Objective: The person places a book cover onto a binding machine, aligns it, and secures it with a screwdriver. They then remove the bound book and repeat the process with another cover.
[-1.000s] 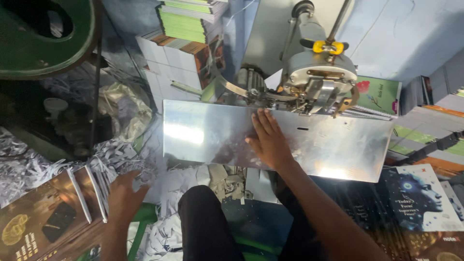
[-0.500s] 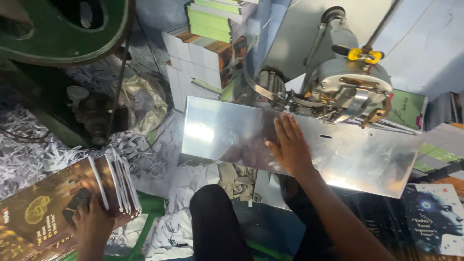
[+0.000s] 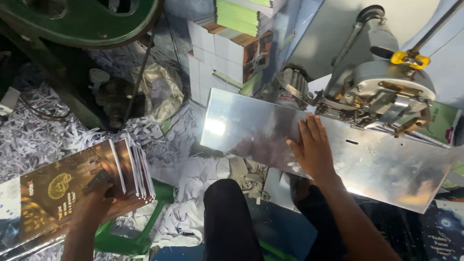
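Head view, booklets: a fanned batch of brown glossy booklets (image 3: pixel 72 183) lies near left, above shredded paper (image 3: pixel 38 135), under the left hand (image 3: pixel 99 200).
Left fingers: curled onto the batch's near edge, gripping it.
Right hand (image 3: pixel 314 150): flat on the metal plate (image 3: pixel 251 128), fingers slightly spread, holding nothing.
Look: gold emblem on the cover, white page edges showing.
Far right: stitching machine head (image 3: pixel 382 94).

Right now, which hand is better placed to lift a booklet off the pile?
Probably the left hand: it already rests on the stack of brown booklets. The right hand lies flat on the shiny metal plate, away from the pile.
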